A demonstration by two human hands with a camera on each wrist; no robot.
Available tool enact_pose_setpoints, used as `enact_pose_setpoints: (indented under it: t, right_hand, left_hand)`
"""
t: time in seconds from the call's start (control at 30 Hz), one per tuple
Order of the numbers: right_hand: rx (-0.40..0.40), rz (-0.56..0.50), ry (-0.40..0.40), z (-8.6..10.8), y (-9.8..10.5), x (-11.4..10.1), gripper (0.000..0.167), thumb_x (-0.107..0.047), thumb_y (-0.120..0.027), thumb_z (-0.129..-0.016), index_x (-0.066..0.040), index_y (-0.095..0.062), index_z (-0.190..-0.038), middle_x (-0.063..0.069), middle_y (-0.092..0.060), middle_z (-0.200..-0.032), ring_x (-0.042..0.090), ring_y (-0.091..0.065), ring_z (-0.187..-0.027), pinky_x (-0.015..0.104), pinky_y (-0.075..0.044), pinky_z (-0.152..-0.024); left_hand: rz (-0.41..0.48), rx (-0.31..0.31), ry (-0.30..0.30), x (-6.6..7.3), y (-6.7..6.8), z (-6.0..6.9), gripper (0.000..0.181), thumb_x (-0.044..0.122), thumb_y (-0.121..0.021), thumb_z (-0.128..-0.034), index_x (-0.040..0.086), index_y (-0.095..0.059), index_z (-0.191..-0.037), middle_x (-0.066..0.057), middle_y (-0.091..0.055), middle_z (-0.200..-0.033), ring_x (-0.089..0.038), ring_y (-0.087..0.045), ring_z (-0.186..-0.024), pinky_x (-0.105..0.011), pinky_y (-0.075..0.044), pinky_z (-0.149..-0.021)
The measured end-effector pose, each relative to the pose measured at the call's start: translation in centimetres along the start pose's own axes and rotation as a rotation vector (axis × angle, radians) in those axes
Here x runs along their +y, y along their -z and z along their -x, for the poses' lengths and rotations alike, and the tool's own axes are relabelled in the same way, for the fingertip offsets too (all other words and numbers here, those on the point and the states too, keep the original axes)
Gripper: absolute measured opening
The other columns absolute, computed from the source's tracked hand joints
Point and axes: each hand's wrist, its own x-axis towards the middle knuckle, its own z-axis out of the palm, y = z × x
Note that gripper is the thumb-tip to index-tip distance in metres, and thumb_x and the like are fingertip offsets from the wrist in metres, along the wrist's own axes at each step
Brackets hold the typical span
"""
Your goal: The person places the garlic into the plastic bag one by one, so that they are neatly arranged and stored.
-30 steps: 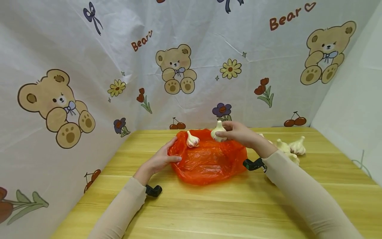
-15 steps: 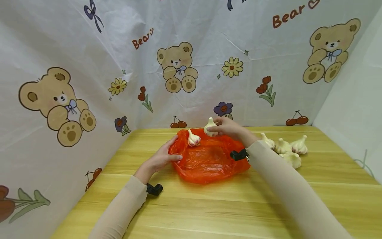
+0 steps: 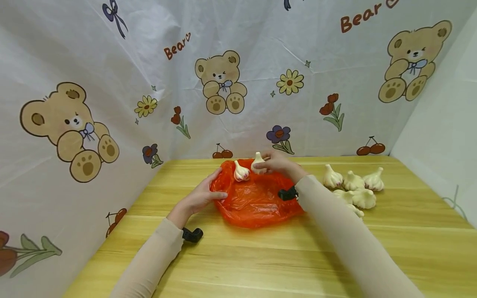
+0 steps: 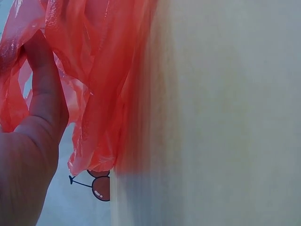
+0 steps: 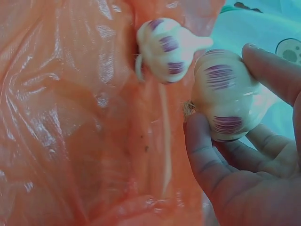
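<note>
A red plastic bag [image 3: 249, 209] lies spread open on the table, its mouth facing me. My left hand [image 3: 200, 198] grips the bag's left rim, thumb on the inner side; the other fingers are mostly hidden behind the film. Inside, near the back left, rests a garlic bulb [image 3: 241, 172] with purple streaks. Over the back of the bag, my right hand [image 3: 279, 164] holds a second garlic bulb [image 5: 225, 96] between thumb and fingers, stem up in the head view. That bulb is close beside the first one; whether it touches the bag cannot be told.
Several more garlic bulbs [image 3: 363, 198] are grouped on the wooden table [image 3: 238, 260] to the right, partly behind my right sleeve [image 3: 335, 215]. A white curtain [image 3: 149, 74] printed with bears rises along the table's back and left edges.
My right hand has carried its garlic bulb leftward, then lowered it beside the bulb in the bag. More of the garlic group on the right now shows. My left hand stays on the rim.
</note>
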Motion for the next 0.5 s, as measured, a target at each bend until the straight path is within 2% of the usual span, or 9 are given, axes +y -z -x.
enact_pose_setpoints:
  t: [0.13,0.3,0.4,0.5]
  right_hand:
    - [0.001,0.013,0.009,-0.2,-0.4,0.7,0.024,-0.021,-0.074,-0.096,-0.002,-0.063,-0.105,0.004,-0.063,-0.084,0.028,-0.059,-0.079,0.038,-0.054,-0.077]
    - [-0.028,0.000,-0.007,-0.3,-0.7,1.6,0.021,-0.020,-0.069,-0.100,0.000,-0.064,-0.105,0.003,-0.060,-0.080,0.025,-0.053,-0.077,0.033,-0.050,-0.073]
    - [-0.004,-0.014,-0.053,-0.5,-1.0,1.9,0.024,-0.021,-0.070,-0.099,0.000,-0.060,-0.104,0.003,-0.059,-0.081,0.024,-0.054,-0.077,0.031,-0.051,-0.074]
    - [0.040,0.003,-0.104,-0.6,-1.3,2.0,0.032,-0.026,-0.072,-0.097,-0.001,-0.056,-0.110,0.005,-0.058,-0.089,0.022,-0.055,-0.080,0.029,-0.052,-0.074]
  left_hand:
    - [0.006,0.006,0.000,0.2,0.0,-0.1,0.103,-0.003,-0.073,-0.0892,0.026,-0.013,-0.167,-0.009,-0.017,-0.172,-0.037,-0.037,-0.150,-0.041,-0.051,-0.109]
    - [0.018,0.006,0.000,0.2,-0.1,-0.1,0.102,-0.006,-0.072,-0.0892,0.025,-0.013,-0.167,-0.008,-0.016,-0.173,-0.036,-0.036,-0.151,-0.040,-0.050,-0.110]
    - [0.007,0.007,-0.001,0.2,-0.2,0.0,0.102,-0.005,-0.072,-0.0895,0.025,-0.013,-0.167,-0.008,-0.014,-0.173,-0.036,-0.034,-0.152,-0.040,-0.049,-0.111]
    - [-0.004,0.010,0.004,0.2,-0.1,0.0,0.102,-0.004,-0.073,-0.0895,0.025,-0.013,-0.167,-0.008,-0.014,-0.173,-0.036,-0.033,-0.153,-0.041,-0.048,-0.111]
